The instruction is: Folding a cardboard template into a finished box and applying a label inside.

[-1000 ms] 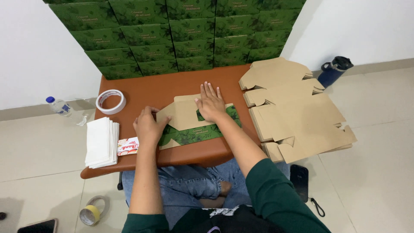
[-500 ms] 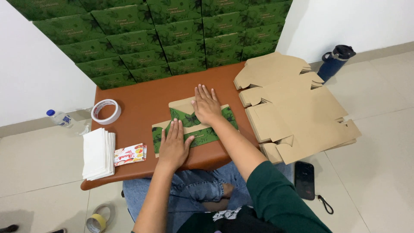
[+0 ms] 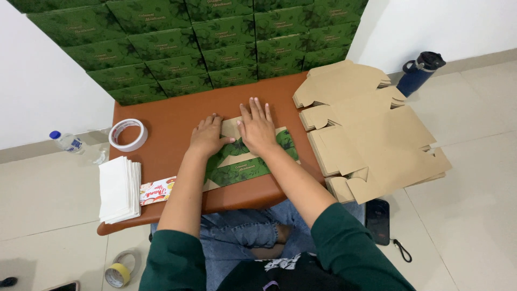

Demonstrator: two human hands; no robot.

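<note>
Both hands lie flat, fingers spread and gripping nothing, palms pressing a flattened green-and-brown carton blank (image 3: 245,159) near the middle of the front edge of the brown surface (image 3: 172,116). The left hand (image 3: 207,137) rests on the blank's upper left part, the right hand (image 3: 258,128) just beside it on the upper middle. Half a second ago the left hand was lower, at the blank's front edge, and a second ago the brown flaps stood more open – now it has slid up beside the right and the printed green side shows folded over, so the crease looks to be pressed down.

Outward from there: one roll of tape (image 3: 128,134) near the left back corner, one stack of white sheets (image 3: 118,188) at the left front corner, one small printed card (image 3: 157,191) touching it. One pile of plain brown blanks (image 3: 371,134) overhangs the right edge – the number in it cannot be told. Behind the back edge, rows of green boxes (image 3: 188,43) are stacked; several rows, too many cut off to count. On the floor: one blue bottle (image 3: 420,73), one clear bottle (image 3: 67,143), one yellowish tape roll (image 3: 117,274), one dark phone (image 3: 377,221).
</note>
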